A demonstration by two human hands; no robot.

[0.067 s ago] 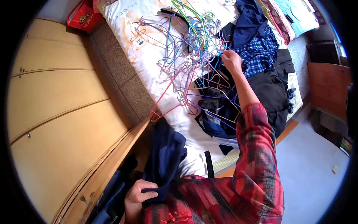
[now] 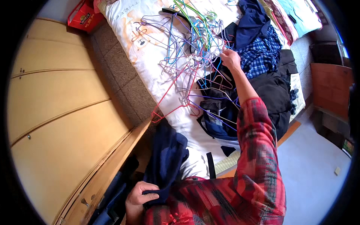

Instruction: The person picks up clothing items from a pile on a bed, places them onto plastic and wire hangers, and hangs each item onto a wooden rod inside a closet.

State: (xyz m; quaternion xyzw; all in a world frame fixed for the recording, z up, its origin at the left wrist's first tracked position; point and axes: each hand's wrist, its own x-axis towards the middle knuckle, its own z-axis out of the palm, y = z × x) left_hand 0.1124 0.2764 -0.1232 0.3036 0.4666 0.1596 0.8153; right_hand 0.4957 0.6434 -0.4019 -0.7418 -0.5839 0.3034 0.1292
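My left hand [image 2: 141,194], low in the picture, is closed on a dark navy garment [image 2: 165,157] that hangs down in front of me beside the bed. My right hand [image 2: 230,59] reaches far over the bed, its fingers pinched on a wire hanger [image 2: 225,47] at the right edge of a tangled heap. That heap of hangers [image 2: 191,56] mixes purple, blue, green, white and pink ones. A red hanger [image 2: 172,88] sticks out of it toward the near left. Just right of my right hand is a blue checked shirt [image 2: 260,54].
Dark clothes [image 2: 270,90] cover the bed's right side, with a navy garment [image 2: 253,18] behind. The white printed bedsheet [image 2: 123,26] shows at left. Wooden wardrobe doors [image 2: 56,86] line the left; an open door [image 2: 108,168] stands near me. A red bag [image 2: 84,17] is at far left.
My right hand has shifted very slightly left among the hangers. My left hand and the navy garment stay where they were.
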